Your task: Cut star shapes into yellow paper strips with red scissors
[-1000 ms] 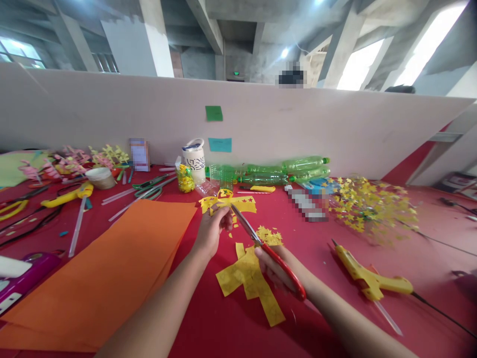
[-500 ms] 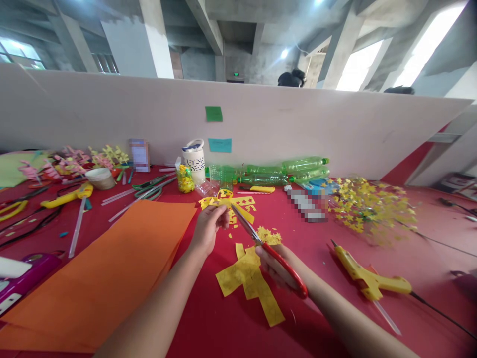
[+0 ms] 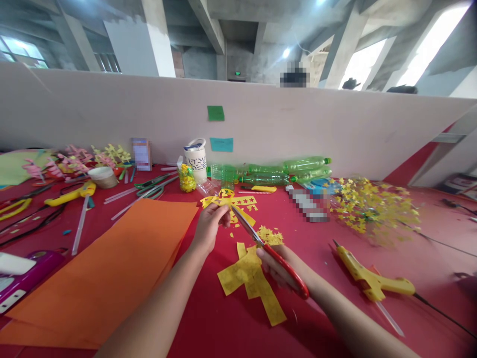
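Note:
Red-handled scissors point(image 3: 280, 263) are in my right hand point(image 3: 278, 271), their blades pointing up and left. The blade tips are at a small yellow piece pinched in my left hand point(image 3: 211, 219); whether it is paper or felt I cannot tell. Behind my fingers lie yellow strips point(image 3: 244, 201) with star-shaped holes. A small heap of yellow stars point(image 3: 270, 235) sits just beyond my right hand. Nearer to me, several uncut yellow strips point(image 3: 253, 278) overlap on the red table point(image 3: 223, 328).
Orange sheets point(image 3: 112, 268) cover the left side. A yellow glue gun point(image 3: 372, 278) lies at right, before a spray of yellow stars point(image 3: 368, 209). Green plastic bottles point(image 3: 266, 178), a white cup point(image 3: 196, 161) and a yellow cutter knife point(image 3: 264, 189) stand or lie along the back.
The whole view has shifted slightly. Both hands keep nearly the same pose, with the scissors still at the yellow piece.

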Available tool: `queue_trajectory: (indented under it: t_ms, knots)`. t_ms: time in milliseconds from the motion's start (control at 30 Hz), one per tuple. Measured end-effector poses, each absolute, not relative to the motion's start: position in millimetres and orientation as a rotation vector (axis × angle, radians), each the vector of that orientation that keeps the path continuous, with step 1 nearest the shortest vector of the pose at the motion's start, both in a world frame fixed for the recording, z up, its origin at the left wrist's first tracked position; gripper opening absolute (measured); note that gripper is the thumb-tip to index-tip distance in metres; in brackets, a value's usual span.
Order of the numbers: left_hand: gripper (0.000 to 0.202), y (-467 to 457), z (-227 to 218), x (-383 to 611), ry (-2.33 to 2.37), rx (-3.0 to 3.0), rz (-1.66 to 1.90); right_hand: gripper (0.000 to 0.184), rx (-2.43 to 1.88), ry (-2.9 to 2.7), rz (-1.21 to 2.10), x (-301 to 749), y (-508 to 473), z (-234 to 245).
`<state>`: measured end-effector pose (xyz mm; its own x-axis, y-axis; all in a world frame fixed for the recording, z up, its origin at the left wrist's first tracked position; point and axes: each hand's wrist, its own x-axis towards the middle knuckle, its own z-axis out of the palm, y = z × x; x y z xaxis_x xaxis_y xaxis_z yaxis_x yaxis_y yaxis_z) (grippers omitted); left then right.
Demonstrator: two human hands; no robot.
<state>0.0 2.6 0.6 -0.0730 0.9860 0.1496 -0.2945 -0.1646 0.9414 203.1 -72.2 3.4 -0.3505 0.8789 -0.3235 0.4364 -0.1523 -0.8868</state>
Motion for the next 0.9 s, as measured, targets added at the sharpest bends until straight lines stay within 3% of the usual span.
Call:
queue_trajectory:
  t_ms: [900]
  knots:
    - [0.023, 6.1, 0.1, -8.7, 1.002, 1.216, 1.466, 0.056, -1.572, -1.734, 1.491, 204.1, -69.3, 6.9]
